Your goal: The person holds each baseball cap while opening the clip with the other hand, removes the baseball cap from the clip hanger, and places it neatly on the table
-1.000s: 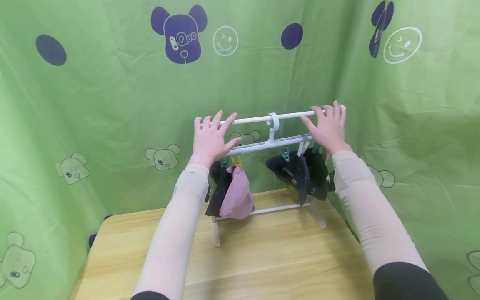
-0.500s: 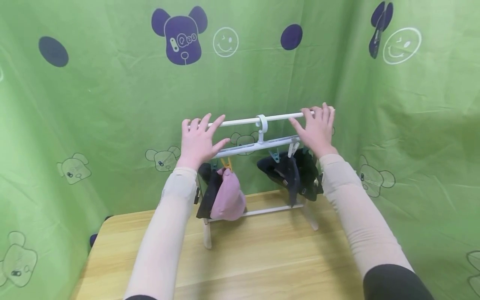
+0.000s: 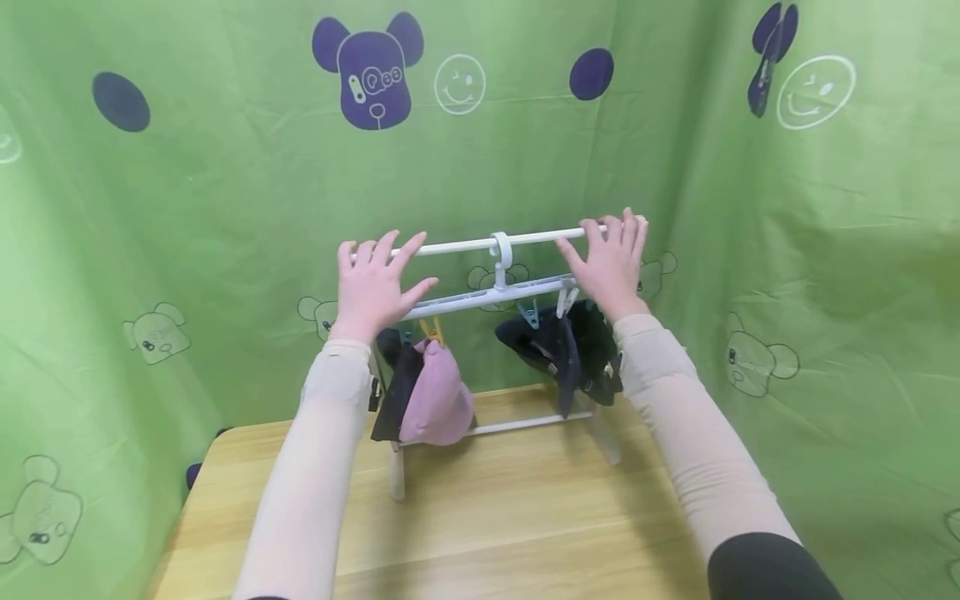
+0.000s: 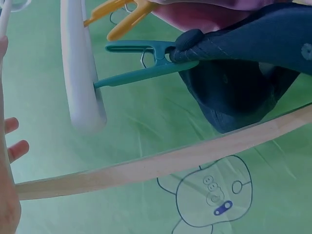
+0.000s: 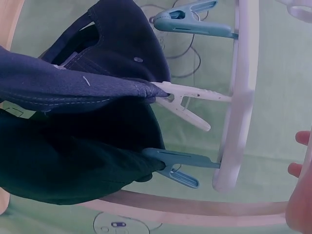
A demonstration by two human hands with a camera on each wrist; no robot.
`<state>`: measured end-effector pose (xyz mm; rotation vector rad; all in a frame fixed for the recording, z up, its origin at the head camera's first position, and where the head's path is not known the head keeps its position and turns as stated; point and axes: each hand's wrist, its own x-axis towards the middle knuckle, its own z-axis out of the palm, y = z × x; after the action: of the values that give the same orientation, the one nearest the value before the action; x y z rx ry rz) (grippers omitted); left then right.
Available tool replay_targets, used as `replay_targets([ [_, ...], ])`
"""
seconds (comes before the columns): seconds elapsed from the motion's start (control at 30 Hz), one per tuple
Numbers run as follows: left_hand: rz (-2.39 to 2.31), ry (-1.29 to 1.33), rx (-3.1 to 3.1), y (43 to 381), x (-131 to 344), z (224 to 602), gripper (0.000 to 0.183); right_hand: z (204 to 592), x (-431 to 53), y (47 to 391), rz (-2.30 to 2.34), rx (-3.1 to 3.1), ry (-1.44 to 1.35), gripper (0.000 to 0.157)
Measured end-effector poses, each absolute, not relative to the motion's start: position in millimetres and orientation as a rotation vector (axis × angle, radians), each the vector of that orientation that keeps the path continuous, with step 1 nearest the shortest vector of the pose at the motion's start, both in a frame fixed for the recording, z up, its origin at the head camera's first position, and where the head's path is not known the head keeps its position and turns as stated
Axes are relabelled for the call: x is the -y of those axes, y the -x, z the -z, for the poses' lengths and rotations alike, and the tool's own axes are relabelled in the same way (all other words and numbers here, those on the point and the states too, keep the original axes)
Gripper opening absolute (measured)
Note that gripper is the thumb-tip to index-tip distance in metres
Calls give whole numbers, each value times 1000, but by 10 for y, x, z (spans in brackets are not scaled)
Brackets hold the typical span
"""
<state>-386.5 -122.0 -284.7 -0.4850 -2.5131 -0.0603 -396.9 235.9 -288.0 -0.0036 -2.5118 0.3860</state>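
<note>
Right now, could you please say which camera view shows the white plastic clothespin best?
The right wrist view: there the white plastic clothespin appears large, its grip on the dark blue cloth cap clear. The head view shows it small, beneath the long white hanger bar; the left wrist view misses it.

Under the left hand (image 3: 367,296) and the right hand (image 3: 609,271) we see a smooth white rail (image 3: 457,247), plastic or coated metal, we can't say; below the hands, a glossy plastic hanger (image 4: 79,68), a smooth plastic yellow peg (image 4: 129,23) and matt cloth on the pink cap (image 3: 437,398) and the stitched navy cap (image 5: 53,88). Further below, a smooth wood-grained table (image 3: 495,533); beyond the hands, a creased, faintly shiny cloth curtain (image 3: 247,192)
</note>
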Motion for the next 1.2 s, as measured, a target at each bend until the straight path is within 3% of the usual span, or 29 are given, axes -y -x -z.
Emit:
replay_targets([
  [1.2,121,386,2492,3811,1837,2881,74,2971,-1671,4040,-334,2460,4,79],
])
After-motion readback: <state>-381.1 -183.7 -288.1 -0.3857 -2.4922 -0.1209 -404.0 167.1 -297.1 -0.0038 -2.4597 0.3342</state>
